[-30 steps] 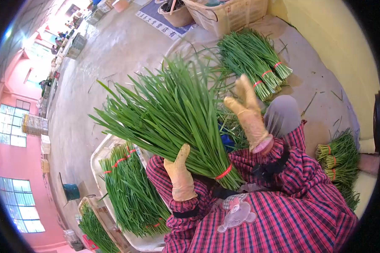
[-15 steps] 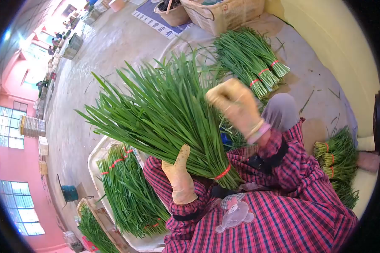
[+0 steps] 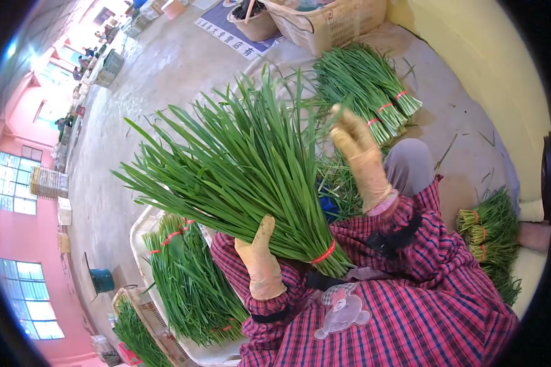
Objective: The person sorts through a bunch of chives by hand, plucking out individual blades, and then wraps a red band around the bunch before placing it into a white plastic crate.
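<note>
A large bunch of long green leaves (image 3: 245, 165), tied near its stem end with a red band (image 3: 324, 252), rests across the lap with its tips fanned out to the upper left. My left hand (image 3: 262, 260), in a pale glove, is wrapped round the lower side of the bunch, thumb on top. Right of the leaves, my right hand (image 3: 356, 153) is raised, also gloved, its fingers bent and partly spread. A blurred bit of green is beside its fingertips; whether they hold it is unclear.
Banded bunches (image 3: 361, 85) lie on the sheet at the upper right, near a plastic basket (image 3: 324, 27). More bunches (image 3: 493, 235) are at the far right. A white tub (image 3: 142, 235) at lower left holds further bunches. Distant people sit at upper left.
My right hand has moved slightly right, away from the leaves, and its fingers have opened out from a curled shape. My left hand keeps its hold on the bunch.
</note>
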Available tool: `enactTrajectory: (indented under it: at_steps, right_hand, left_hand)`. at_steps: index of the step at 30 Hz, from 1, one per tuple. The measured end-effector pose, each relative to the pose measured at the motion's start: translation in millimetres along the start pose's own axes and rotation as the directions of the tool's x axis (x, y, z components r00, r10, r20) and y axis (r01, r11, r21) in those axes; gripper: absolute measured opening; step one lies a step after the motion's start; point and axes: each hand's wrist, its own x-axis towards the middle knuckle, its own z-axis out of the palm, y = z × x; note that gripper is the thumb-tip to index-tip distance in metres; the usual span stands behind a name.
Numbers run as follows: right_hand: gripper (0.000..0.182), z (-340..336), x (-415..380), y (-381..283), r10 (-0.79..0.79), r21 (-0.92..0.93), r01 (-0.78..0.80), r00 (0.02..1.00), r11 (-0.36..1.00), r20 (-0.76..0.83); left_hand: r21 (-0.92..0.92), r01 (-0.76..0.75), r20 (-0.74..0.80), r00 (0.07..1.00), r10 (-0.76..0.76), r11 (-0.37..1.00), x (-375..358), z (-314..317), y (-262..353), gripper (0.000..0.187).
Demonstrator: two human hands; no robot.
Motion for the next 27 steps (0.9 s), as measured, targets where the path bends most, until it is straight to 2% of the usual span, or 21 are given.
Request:
enactTrajectory:
  at_steps: [2, 3, 4, 5, 6, 7, 9, 10, 13, 20, 22, 23, 25, 26, 27]
  right_hand:
    - [0.043, -2.0, 3.5, -30.2, -0.290, -0.092, 0.287, 0.957, 0.953, -0.013]
    - [0.034, 3.2, 4.5, -46.2, -0.304, -0.044, 0.309, 0.947, 0.950, 0.104]
    - [0.034, 6.1, 6.4, -56.8, -0.307, -0.048, 0.312, 0.947, 0.949, 0.097]
    - [0.030, 8.2, 8.5, -65.3, -0.265, -0.258, 0.348, 0.914, 0.901, 0.309]
    - [0.026, 10.0, 11.3, -69.8, -0.165, -0.439, 0.410, 0.853, 0.799, 0.496]
    - [0.026, 11.5, 15.3, -67.6, -0.169, -0.440, 0.413, 0.853, 0.797, 0.494]
    - [0.029, 13.6, 25.1, -57.0, -0.216, -0.570, 0.609, 0.764, 0.551, 0.608]
    - [0.029, 14.7, 28.5, -54.2, -0.216, -0.570, 0.611, 0.763, 0.550, 0.610]
    - [0.037, 19.6, 36.2, -52.0, -0.011, -0.639, 0.490, 0.798, 0.593, 0.602]
    - [0.032, 25.8, 45.7, -43.0, 0.154, -0.659, 0.321, 0.817, 0.680, 0.556]
    - [0.026, 25.7, 46.3, -41.1, 0.253, -0.565, 0.142, 0.788, 0.812, 0.561]
    - [0.026, 25.8, 46.3, -41.6, 0.254, -0.567, 0.142, 0.789, 0.812, 0.560]
    - [0.017, 25.3, 46.5, -44.7, 0.136, -0.566, 0.299, 0.788, 0.769, 0.601]
    - [0.017, 24.0, 47.9, -47.7, 0.137, -0.567, 0.297, 0.789, 0.768, 0.599]
    - [0.015, 22.1, 50.7, -51.0, 0.009, -0.529, 0.490, 0.728, 0.693, 0.686]
  left_hand:
    - [0.005, 0.007, 0.000, 1.000, -0.007, 1.000, -0.9, -0.4, -0.6, 0.035]
    - [0.007, -0.004, 0.016, 1.000, 0.004, 1.000, -1.1, -0.2, -1.0, 0.034]
    - [0.010, -0.016, 0.033, 0.999, 0.016, 1.000, -1.2, 0.3, -1.4, 0.034]
    - [0.011, -0.014, 0.041, 0.999, 0.014, 1.000, -1.4, 1.3, -1.5, 0.034]
    - [0.010, -0.008, 0.043, 0.999, 0.007, 1.000, -1.7, 2.3, -0.9, 0.033]
    - [0.008, -0.004, 0.044, 0.999, 0.004, 1.000, -1.8, 3.0, -0.4, 0.032]
    - [0.017, -0.016, 0.048, 0.999, 0.015, 1.000, -3.3, 2.5, -0.3, 0.031]
    - [0.030, -0.022, 0.047, 0.999, 0.020, 0.999, -4.1, 1.9, -0.4, 0.030]
    - [0.004, -0.029, 0.034, 0.999, 0.029, 1.000, -4.5, 5.0, 0.8, 0.029]
    - [0.005, -0.026, 0.061, 0.998, 0.026, 1.000, -2.2, -0.7, -3.1, 0.030]
    - [0.019, -0.041, 0.075, 0.996, 0.039, 0.999, -1.8, -1.7, -4.2, 0.031]
    - [0.018, -0.039, 0.075, 0.996, 0.038, 0.999, -1.8, -1.2, -3.6, 0.031]
    - [-0.010, -0.032, 0.075, 0.997, 0.032, 0.999, -2.3, 1.0, -1.3, 0.033]
    - [-0.010, -0.029, 0.075, 0.997, 0.030, 1.000, -2.6, 1.3, -0.9, 0.033]
    - [0.011, -0.023, 0.066, 0.998, 0.022, 1.000, -2.5, 0.8, -0.5, 0.034]
